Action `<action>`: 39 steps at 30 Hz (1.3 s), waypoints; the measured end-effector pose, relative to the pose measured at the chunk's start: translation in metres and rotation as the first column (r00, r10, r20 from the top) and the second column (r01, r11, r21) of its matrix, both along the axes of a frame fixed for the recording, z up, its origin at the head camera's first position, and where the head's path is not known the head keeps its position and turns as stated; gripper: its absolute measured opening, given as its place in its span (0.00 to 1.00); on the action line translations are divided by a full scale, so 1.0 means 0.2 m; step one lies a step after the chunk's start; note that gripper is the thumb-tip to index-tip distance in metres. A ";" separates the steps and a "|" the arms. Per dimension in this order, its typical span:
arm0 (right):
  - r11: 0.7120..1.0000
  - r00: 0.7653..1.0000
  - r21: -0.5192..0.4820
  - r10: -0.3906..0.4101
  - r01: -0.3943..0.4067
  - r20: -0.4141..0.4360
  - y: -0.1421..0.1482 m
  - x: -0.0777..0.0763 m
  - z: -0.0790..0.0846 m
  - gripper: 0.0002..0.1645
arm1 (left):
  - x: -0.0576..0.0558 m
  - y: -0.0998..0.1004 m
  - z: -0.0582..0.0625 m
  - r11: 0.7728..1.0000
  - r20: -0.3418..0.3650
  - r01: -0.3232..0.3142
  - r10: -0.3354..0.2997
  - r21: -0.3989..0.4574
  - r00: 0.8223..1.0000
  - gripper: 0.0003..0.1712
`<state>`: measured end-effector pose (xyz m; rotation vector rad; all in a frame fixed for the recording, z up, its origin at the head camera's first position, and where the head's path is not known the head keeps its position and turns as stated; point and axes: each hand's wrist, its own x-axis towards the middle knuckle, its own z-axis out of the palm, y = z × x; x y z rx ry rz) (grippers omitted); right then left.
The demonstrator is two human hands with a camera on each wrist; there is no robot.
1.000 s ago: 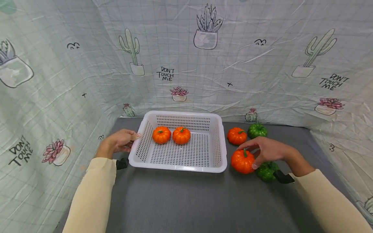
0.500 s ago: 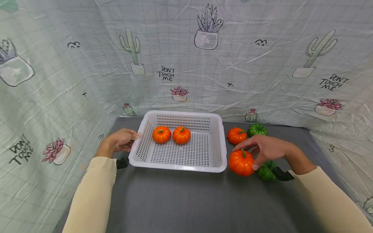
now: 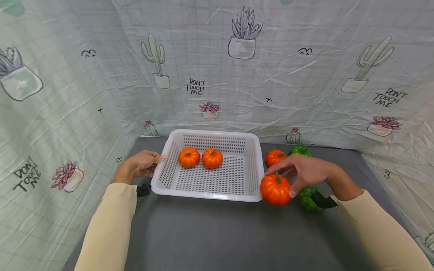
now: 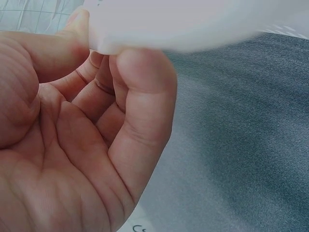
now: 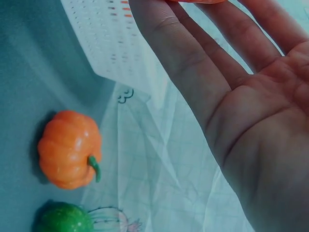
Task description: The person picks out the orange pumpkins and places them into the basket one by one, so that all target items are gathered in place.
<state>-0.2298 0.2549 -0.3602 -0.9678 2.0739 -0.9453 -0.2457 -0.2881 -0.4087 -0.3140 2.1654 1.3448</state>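
Observation:
My left hand (image 3: 144,163) pinches the left rim of a white perforated plastic basket (image 3: 207,195); in the left wrist view the thumb and curled fingers (image 4: 147,92) meet at its edge. Two small orange pumpkins, one left (image 3: 189,157) and one right (image 3: 212,158), sit inside it toward the back. By the basket's front right corner, my right hand (image 3: 308,171) grips a larger orange pumpkin (image 3: 275,190) with a green stem, between thumb and fingers. Only a sliver of that pumpkin (image 5: 200,1) shows at the top of the right wrist view.
Right of the basket lies another orange pumpkin (image 3: 275,156), partly behind my hand. A green pumpkin (image 3: 301,150) is at the back, another green one (image 3: 309,199) under my right wrist. The grey tabletop (image 3: 210,237) meets a printed cloth backdrop (image 3: 217,67).
My right hand has moved left with the large orange pumpkin, up to the basket's right edge. The left hand and the basket have stayed in place.

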 end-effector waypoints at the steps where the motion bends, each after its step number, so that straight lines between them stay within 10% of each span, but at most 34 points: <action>1: 1.000 1.000 -0.012 0.010 -0.010 -0.003 -0.01 0.00 0.00 0.42 | 0.00 0.00 0.00 1.000 0.000 0.001 -0.001 0.002 1.000 0.20; 39: 0.984 0.987 -0.083 0.162 -0.160 0.014 -0.40 -0.15 0.01 0.40 | 0.00 0.00 -0.01 1.000 0.010 -0.021 0.021 0.001 1.000 0.18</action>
